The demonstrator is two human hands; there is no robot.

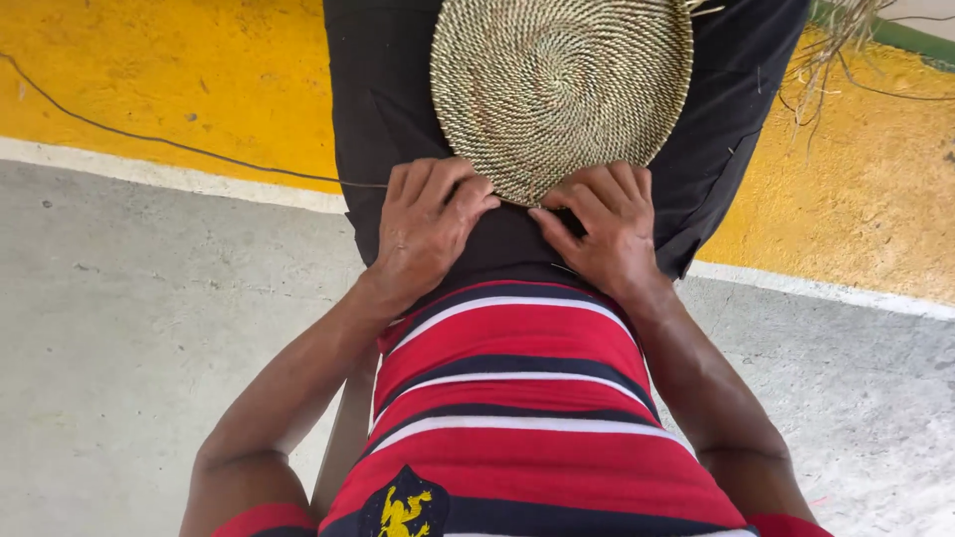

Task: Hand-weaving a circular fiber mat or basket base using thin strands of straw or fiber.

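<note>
I see a round coiled straw mat (560, 89) lying flat on the dark-trousered lap (378, 119), its near edge just reaching both hands, which work side by side at that rim. My left hand (426, 224) is curled with its fingertips pinched onto the mat's lower-left edge, where a thin dark strand (179, 146) runs off across the yellow painted floor (169, 80), and my right hand (607, 224) has its fingers closed down on the edge just beside it. Loose straw fibres (836, 50) hang at the upper right, well apart from both hands.
</note>
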